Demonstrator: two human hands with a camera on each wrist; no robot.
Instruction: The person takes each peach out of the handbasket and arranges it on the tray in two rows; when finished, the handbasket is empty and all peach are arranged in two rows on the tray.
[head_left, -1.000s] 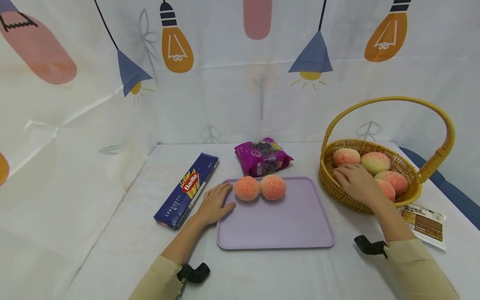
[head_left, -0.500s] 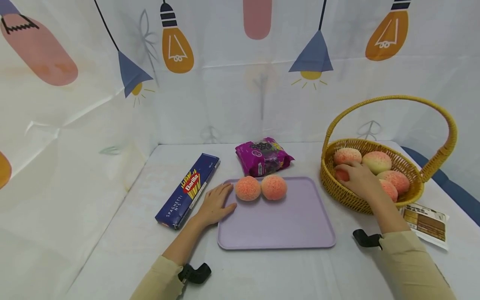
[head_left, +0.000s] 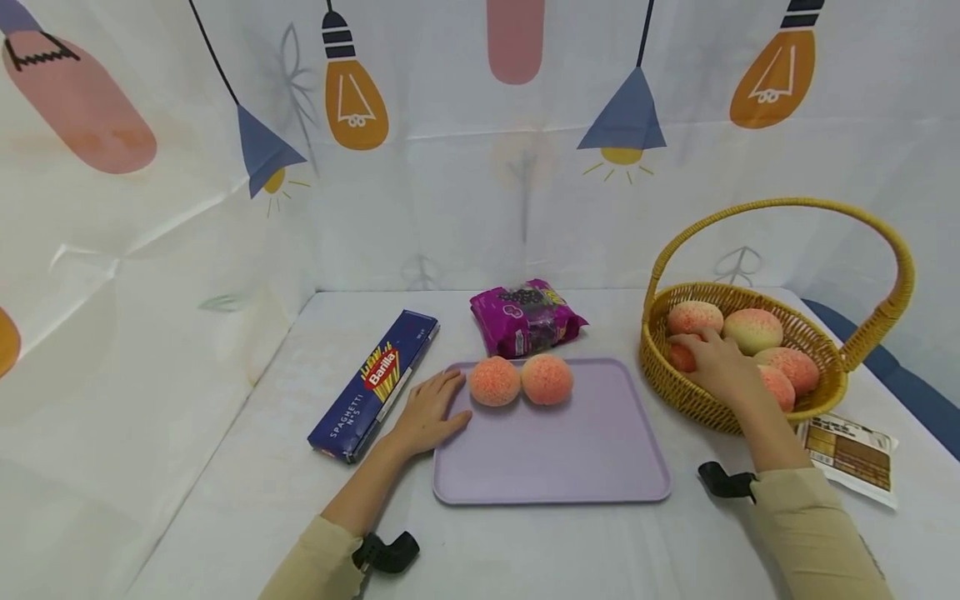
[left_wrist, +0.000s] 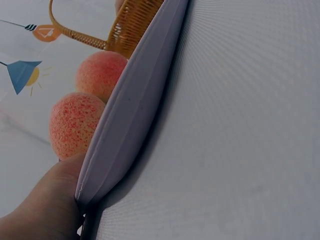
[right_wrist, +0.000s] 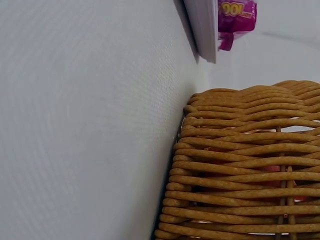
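My right hand [head_left: 716,367] reaches into the yellow wicker basket [head_left: 675,392], its fingers curled over a peach [head_left: 681,357] by the near left wall. More pinkish peaches lie around it, among them a paler yellow-green one [head_left: 752,331]. My left hand [head_left: 431,414] rests on the left rim of a lilac tray [head_left: 551,458], fingers extended; the left wrist view shows the thumb [left_wrist: 60,185] at the rim. Two peaches, a left one [head_left: 494,381] and a right one [head_left: 547,379], touch near the tray's back edge. The basket's side [right_wrist: 245,170] hides the right hand in the right wrist view.
A blue spaghetti box [head_left: 375,387] lies slanted left of the tray. Behind the tray is a purple snack bag [head_left: 525,318]. A flat brown-and-white packet [head_left: 851,454] lies right of the basket, partly under its edge. The basket's tall handle [head_left: 795,202] arches above it.
Inside the basket, my right hand has shifted and curled its fingers over a peach, which now shows beneath them. The right forearm has moved slightly left. My left hand stays on the tray.
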